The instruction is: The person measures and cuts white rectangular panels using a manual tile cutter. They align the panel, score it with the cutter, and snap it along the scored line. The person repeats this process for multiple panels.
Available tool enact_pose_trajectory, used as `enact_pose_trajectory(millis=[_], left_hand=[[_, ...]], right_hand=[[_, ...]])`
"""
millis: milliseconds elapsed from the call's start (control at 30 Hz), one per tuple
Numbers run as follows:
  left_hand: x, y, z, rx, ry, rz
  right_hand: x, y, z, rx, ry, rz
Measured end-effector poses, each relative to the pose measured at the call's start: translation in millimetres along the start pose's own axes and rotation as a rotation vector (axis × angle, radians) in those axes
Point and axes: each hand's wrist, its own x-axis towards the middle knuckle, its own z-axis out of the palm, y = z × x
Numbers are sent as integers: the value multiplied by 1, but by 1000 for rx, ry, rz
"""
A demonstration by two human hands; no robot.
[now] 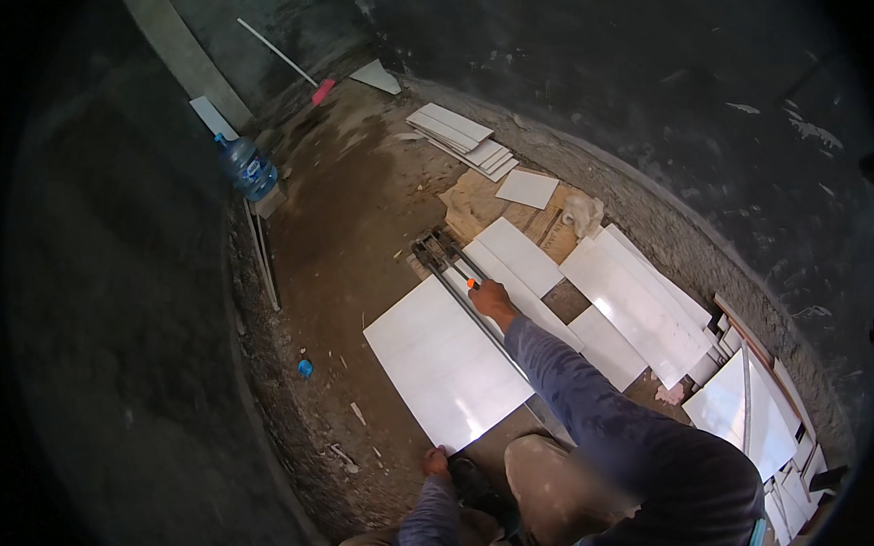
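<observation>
A large white tile (450, 359) lies on the floor in front of me, its right part under the dark twin rails of a manual tile cutter (451, 272). My right hand (493, 302) reaches far forward over the rails, its fingers closed round a handle with an orange end (472, 283). Most of that handle is hidden by the hand. At the tile's near left corner, my left hand (436, 461) is closed on the edge; its fingertips are partly hidden.
More cut white tiles (635, 300) lie to the right, with leaning offcuts (745, 407) by the wall. Farther off are a tile stack (451, 128), a flattened paper sack (473, 200), a blue water jug (249, 169) and a red broom (323, 91). A blue cap (306, 367) lies left.
</observation>
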Motion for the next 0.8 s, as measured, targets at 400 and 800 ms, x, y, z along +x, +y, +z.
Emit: enact_pose_trajectory(millis=[400,800], left_hand=[[0,12,-3,171,-81,53],[-12,17,-5,130,-131,-14]], right_hand=[[-3,3,4,61,89,19],[0,16,11,26,64,-13]])
